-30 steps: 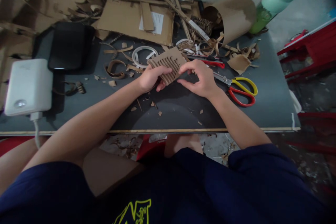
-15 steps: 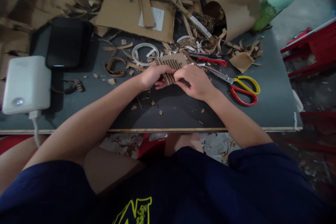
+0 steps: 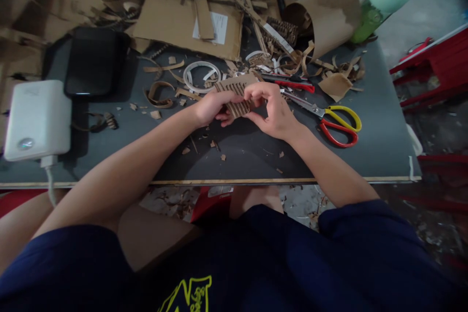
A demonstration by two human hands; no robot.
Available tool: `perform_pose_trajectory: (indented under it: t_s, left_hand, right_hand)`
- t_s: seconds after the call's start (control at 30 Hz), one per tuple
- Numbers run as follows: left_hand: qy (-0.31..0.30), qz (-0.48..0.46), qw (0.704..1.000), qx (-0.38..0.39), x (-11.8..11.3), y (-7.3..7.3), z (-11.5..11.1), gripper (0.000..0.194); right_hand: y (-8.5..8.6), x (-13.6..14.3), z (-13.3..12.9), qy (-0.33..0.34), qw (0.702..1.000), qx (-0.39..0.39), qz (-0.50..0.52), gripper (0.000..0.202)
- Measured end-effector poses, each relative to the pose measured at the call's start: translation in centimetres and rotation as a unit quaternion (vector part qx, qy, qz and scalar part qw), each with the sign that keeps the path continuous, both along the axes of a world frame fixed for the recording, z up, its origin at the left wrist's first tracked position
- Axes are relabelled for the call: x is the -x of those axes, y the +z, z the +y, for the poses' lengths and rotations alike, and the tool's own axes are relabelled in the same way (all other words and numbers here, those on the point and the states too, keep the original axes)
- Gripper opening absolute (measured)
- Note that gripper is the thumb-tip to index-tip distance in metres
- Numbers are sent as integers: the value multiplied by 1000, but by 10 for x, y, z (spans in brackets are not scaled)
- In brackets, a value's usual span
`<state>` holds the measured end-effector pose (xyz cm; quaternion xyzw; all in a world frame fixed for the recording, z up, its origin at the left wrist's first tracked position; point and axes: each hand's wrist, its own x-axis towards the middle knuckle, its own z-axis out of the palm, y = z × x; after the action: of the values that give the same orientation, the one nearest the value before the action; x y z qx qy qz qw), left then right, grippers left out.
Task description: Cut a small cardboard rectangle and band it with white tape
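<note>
Between my hands, over the middle of the dark grey table, is a piece of corrugated cardboard [image 3: 237,107] with its ridges exposed. My left hand [image 3: 215,107] grips its left side, thumb on top and fingers underneath. At the right edge, my right hand [image 3: 270,109] is curled, with its fingertips and thumb on the cardboard. Just to the right lie scissors [image 3: 318,112] with one yellow and one red handle, blades partly open. A red-handled cutter [image 3: 296,85] lies beyond my right hand. A white tape ring [image 3: 188,78] lies beyond my left hand.
At the back, cardboard strips rest on a flat cardboard sheet [image 3: 179,34]. A brown cardboard tube [image 3: 332,19] and a green bottle [image 3: 387,0] stand back right. On the left are a white power bank [image 3: 38,117] with a cable and a black box [image 3: 93,61]. Scraps litter the table [image 3: 380,146].
My right hand's fingers have lifted and bent higher over the right edge of the cardboard, opening a gap above the thumb. My left hand keeps its grip.
</note>
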<state>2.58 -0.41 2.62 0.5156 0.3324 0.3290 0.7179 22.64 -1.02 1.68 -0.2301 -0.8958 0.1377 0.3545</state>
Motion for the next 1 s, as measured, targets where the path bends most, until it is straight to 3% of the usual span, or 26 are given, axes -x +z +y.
perform_pose_trajectory:
  t_s: [0.23, 0.33, 0.43, 0.53, 0.63, 0.8, 1.0]
  left_hand:
    - [-11, 8, 1000, -23, 0, 1, 0, 18]
    - [-16, 19, 999, -25, 0, -1, -1, 18]
    - [40, -8, 998, -55, -4, -6, -5, 23]
    - [142, -33, 978, -152, -9, -13, -11, 43]
    - [222, -2, 944, -245, -10, -21, -16, 54]
    - [237, 101, 912, -320, -7, -29, -22, 51]
    - [225, 152, 893, -359, -5, -29, -22, 50]
  right_hand:
    - [6, -1, 0, 3, 999, -34, -20, 28]
    - [6, -2, 1, 14, 1000, 12, 3, 18]
    - [5, -3, 3, 2, 993, 88, 75, 22]
    - [7, -4, 2, -61, 984, 99, 136, 38]
    - [9, -4, -1, -107, 986, 42, 125, 39]
    - [10, 1, -4, -164, 984, -1, 69, 23]
    - [10, 0, -5, -166, 985, -16, 53, 19]
